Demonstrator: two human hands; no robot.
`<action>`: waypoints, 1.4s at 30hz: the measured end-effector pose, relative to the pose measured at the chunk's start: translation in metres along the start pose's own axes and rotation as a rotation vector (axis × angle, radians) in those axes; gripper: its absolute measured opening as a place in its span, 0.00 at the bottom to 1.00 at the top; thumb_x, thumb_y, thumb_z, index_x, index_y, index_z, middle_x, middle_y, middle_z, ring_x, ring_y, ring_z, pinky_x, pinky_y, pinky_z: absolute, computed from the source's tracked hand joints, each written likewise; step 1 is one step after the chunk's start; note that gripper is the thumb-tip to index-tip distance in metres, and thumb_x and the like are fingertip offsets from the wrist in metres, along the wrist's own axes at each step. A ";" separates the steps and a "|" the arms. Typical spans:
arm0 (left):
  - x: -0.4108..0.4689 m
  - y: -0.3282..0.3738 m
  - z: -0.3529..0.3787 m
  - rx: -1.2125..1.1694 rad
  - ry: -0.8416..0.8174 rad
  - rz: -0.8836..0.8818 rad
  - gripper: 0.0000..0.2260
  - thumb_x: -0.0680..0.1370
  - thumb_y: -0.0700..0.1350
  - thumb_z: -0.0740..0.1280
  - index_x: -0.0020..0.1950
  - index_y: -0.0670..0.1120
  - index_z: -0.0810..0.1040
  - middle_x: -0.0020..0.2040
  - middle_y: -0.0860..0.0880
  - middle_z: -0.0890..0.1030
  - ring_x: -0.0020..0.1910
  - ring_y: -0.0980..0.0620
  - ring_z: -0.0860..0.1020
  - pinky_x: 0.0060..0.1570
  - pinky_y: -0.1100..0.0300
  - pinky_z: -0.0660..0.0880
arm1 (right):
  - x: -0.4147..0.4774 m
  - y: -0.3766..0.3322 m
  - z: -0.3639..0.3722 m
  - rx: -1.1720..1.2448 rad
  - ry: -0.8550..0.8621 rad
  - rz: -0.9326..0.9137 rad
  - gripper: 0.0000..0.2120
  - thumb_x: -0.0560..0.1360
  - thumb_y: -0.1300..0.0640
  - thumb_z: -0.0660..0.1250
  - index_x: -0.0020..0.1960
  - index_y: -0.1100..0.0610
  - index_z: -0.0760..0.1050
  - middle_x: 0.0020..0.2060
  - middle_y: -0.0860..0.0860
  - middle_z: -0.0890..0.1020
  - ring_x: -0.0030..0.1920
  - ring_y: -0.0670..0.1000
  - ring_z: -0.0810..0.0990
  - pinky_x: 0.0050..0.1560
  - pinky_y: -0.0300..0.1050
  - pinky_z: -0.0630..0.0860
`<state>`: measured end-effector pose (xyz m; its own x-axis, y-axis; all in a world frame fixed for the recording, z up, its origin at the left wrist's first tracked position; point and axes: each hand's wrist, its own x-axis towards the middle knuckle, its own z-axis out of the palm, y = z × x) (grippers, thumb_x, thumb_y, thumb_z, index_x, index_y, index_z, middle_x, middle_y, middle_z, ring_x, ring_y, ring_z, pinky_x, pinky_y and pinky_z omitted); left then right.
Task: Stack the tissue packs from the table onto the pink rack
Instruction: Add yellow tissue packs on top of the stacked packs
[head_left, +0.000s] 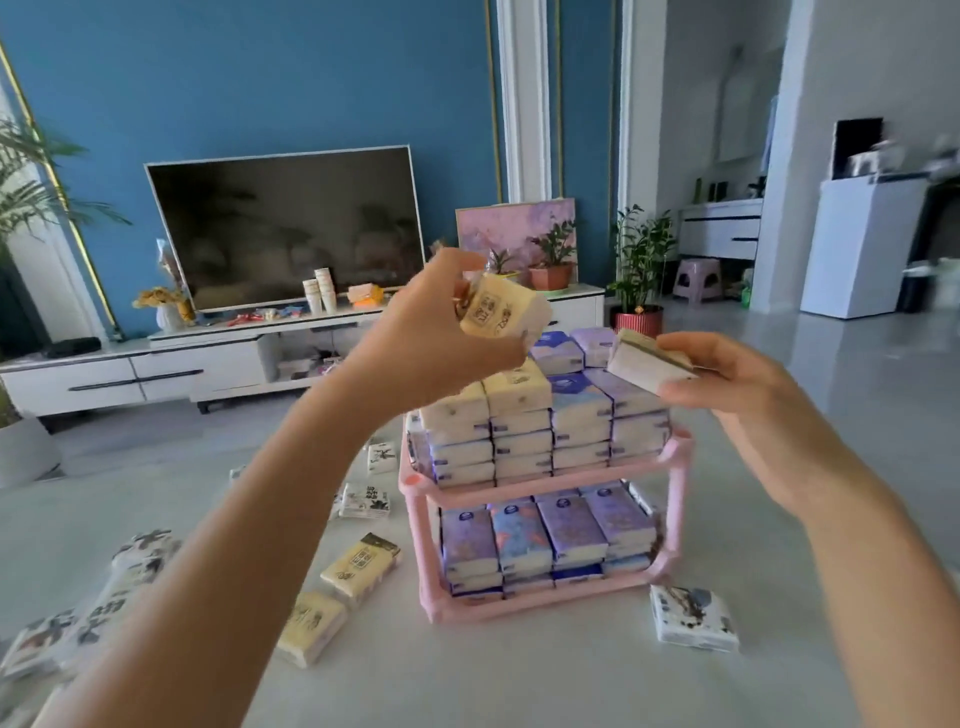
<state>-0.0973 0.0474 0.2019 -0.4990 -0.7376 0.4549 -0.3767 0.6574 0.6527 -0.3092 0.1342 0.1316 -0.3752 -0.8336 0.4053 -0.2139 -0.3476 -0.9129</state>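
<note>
A two-level pink rack (675, 457) stands on the white table, both levels packed with purple, blue and cream tissue packs (550, 431). My left hand (436, 332) is raised above the rack's left side and grips a cream tissue pack (506, 312), tilted. My right hand (727, 384) hovers over the rack's right side and pinches a white tissue pack (647, 364) by its end. Loose cream packs (361, 564) lie on the table left of the rack, and a white pack with dark print (693, 616) lies at its right foot.
More printed packs (104, 597) are scattered along the table's left edge, and several small ones (366, 499) lie behind the rack's left side. Beyond the table are a TV (285, 228) on a low white cabinet, potted plants (639, 270) and a pink stool (698, 278).
</note>
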 end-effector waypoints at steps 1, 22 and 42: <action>0.013 0.002 0.012 0.008 -0.030 -0.003 0.31 0.68 0.44 0.74 0.67 0.52 0.64 0.49 0.57 0.74 0.42 0.64 0.74 0.32 0.70 0.75 | 0.006 0.007 -0.003 -0.005 0.028 0.005 0.23 0.59 0.63 0.73 0.53 0.54 0.77 0.46 0.48 0.82 0.47 0.46 0.80 0.46 0.35 0.71; 0.064 0.003 0.079 0.505 -0.532 -0.081 0.22 0.78 0.49 0.63 0.71 0.54 0.64 0.67 0.51 0.68 0.61 0.51 0.68 0.56 0.62 0.62 | 0.045 0.043 -0.022 -0.011 -0.079 0.022 0.16 0.74 0.66 0.63 0.50 0.45 0.74 0.44 0.37 0.83 0.44 0.34 0.79 0.41 0.26 0.72; 0.101 -0.021 0.090 0.518 -0.170 -0.203 0.17 0.82 0.40 0.51 0.71 0.41 0.62 0.67 0.41 0.68 0.65 0.42 0.67 0.65 0.48 0.65 | 0.082 0.005 0.007 -0.678 0.050 -0.131 0.14 0.81 0.58 0.51 0.60 0.58 0.72 0.55 0.53 0.77 0.56 0.52 0.75 0.53 0.44 0.71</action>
<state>-0.2099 -0.0272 0.1791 -0.4794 -0.8496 0.2199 -0.7892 0.5269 0.3155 -0.3348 0.0613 0.1598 -0.3453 -0.7766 0.5269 -0.7711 -0.0853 -0.6310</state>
